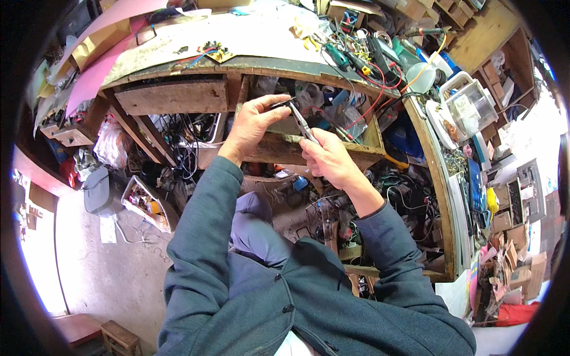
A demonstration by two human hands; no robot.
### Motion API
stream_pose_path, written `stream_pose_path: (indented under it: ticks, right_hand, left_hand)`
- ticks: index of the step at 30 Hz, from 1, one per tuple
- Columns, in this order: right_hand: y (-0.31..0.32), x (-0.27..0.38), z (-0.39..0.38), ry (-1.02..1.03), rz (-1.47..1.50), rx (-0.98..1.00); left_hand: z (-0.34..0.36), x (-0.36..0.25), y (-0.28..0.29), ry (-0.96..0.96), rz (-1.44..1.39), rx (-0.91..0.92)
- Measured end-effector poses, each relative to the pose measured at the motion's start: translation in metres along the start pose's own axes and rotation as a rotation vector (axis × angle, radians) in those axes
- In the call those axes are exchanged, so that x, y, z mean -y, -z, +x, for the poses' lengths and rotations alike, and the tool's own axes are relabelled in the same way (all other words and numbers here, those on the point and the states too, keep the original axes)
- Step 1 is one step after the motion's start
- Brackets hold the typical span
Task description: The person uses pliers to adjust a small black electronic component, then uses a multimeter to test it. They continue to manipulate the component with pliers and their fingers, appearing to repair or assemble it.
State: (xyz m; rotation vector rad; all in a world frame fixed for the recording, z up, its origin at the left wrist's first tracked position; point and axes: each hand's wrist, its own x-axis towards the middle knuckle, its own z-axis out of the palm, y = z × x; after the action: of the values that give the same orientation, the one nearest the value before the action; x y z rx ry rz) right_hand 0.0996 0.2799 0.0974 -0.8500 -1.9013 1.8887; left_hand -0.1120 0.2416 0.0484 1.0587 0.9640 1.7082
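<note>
Cluttered wooden workbench [255, 38] spans the background; over its open wooden drawer [279, 151], near the front edge, the left hand [252, 123] pinches a small dark piece [281, 104]. Right hand [330, 158] grips slim silver metal pliers [302, 123], long axis slanting forward-left to that piece

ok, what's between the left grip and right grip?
Silver pliers: the right grip holds them, nose up by the small dark piece pinched in the left grip. Head view.

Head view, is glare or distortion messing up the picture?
Head view: glare bleaches the benchtop; head view: fisheye curvature bows the bench edge and leaves dark corners; head view: the pliers stand out, but their tips are too small to judge.
</note>
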Motion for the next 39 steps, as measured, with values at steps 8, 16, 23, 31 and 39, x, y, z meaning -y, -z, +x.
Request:
stream_pose_path:
  ticks: [8,16,23,31,39]
  right_hand:
    - [-0.008,-0.014,0.000,0.139,-0.084,-0.082]
    - [-0.015,-0.002,-0.006,-0.015,0.109,-0.082]
    - [-0.006,0.000,-0.005,-0.068,0.200,-0.015]
    - [0.007,-0.001,-0.011,-0.130,0.354,0.059]
    - [0.005,-0.001,-0.003,-0.133,0.459,0.082]
  left_hand:
    - [0.004,0.004,0.003,0.001,0.009,0.028]
    - [0.000,-0.002,-0.001,-0.013,0.052,0.005]
    - [0.000,-0.002,0.002,-0.020,0.027,0.012]
    - [0.001,-0.008,-0.005,0.022,0.137,0.033]
    - [0.001,-0.009,-0.006,0.016,0.142,0.017]
